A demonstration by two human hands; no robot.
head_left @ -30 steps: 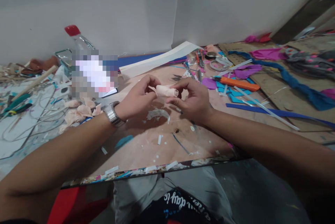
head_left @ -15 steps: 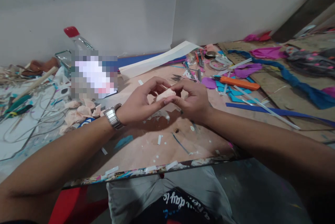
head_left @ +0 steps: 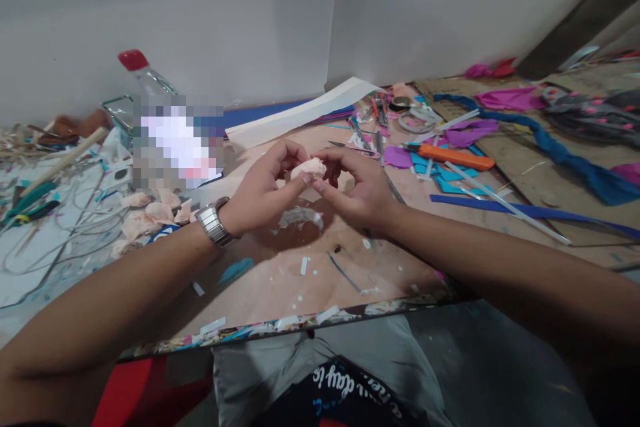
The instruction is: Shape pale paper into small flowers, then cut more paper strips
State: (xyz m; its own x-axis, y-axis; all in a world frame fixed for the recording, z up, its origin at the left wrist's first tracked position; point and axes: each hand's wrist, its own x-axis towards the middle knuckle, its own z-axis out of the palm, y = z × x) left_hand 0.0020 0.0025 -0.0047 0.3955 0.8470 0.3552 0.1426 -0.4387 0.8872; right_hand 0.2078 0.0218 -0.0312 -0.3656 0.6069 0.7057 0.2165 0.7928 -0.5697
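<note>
Now holding the peach roll (head_left: 306,170) up over the table (head_left: 390,274), between left hand (head_left: 263,190) and right hand (head_left: 361,188). Pinching it with the left, thumb pressed along the near side, index finger curled behind. Gripping the frayed end with the right, thumb tip just beside the left one; cannot tell how hard, nor how the hidden fingertips lie.

And look at that end! Open and ringed 1 second ago, tucked behind closed-up fingers 0.5 seconds ago, now back in sight: crumpled, ragged, no clear hole showing. Probably pinched inward, then; to judge by shape, closed up at 1 end, but not smooth. Tilted a little too, with the worked end raised.

Spot similar peach pieces (head_left: 159,212) heaped near the left forearm. Beyond the right hand, note pink-handled scissors (head_left: 356,149) and an orange cutter (head_left: 453,156), both lying apart from any finger.
</note>
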